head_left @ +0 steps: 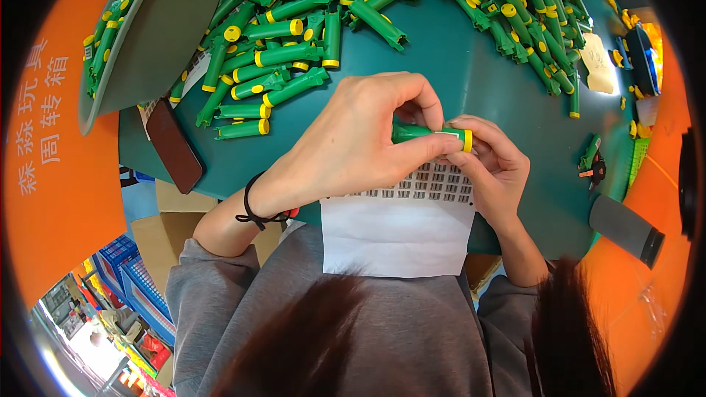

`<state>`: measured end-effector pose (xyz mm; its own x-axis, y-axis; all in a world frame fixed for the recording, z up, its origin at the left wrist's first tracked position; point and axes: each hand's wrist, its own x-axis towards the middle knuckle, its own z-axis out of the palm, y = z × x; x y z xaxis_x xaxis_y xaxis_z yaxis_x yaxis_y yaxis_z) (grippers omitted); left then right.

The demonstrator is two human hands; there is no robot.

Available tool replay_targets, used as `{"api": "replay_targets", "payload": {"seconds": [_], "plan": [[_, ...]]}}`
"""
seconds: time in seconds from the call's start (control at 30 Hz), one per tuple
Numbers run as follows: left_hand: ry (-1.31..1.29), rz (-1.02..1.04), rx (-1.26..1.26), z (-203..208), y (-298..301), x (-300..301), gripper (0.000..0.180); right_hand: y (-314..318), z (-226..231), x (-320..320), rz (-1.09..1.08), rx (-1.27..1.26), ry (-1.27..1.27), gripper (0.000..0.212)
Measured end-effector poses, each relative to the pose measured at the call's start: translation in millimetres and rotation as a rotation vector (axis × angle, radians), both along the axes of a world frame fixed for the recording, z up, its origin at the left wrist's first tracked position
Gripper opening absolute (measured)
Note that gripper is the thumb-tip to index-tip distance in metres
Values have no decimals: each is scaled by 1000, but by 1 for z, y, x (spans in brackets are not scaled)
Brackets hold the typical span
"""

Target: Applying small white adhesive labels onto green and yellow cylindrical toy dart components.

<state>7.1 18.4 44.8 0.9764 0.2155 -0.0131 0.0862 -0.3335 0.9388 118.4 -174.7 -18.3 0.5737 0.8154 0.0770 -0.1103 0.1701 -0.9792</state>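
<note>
— Over the round green table (471, 81), what are the hands doing?

— Both hold one green tube (421, 132) with a yellow ring at its end. The left hand (353, 140) is clenched around the body; the fingers of the right hand (494, 162) pinch the ringed end.

— Where is the tube, exactly?

— Just above a sheet of small stickers (412, 220) that hangs over the table's near edge.

— Anything else around?

— A big heap of the same tubes (331, 7) across the far side, a dark phone (175, 145) at the left edge, a grey tray (158, 29) beside it, and a black roller (625, 229) to the right.
</note>
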Motion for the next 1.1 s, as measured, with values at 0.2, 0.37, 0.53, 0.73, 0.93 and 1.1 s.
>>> {"api": "replay_targets", "payload": {"seconds": [0.2, 0.37, 0.53, 0.73, 0.93, 1.1], "plan": [[157, -46, -319, -16, 6, 8, 26, -2, 3, -2, 107, -16, 64, 41], [175, -58, -336, -8, -3, 4, 25, 1, 3, 1, 4, -3, 78, 40], [207, -39, -342, -10, -12, 0, 33, 2, -2, 0, -42, -23, 131, 40], [39, 100, 23, 15, 8, -24, 22, 1, 14, 4, -27, -100, 76, 46], [-257, 1122, 803, 91, 178, -127, 39, -31, 32, 25, 69, -576, -936, 54], [-359, 629, 945, 46, 94, -101, 27, -41, 11, 26, -43, -620, -436, 30]]}}
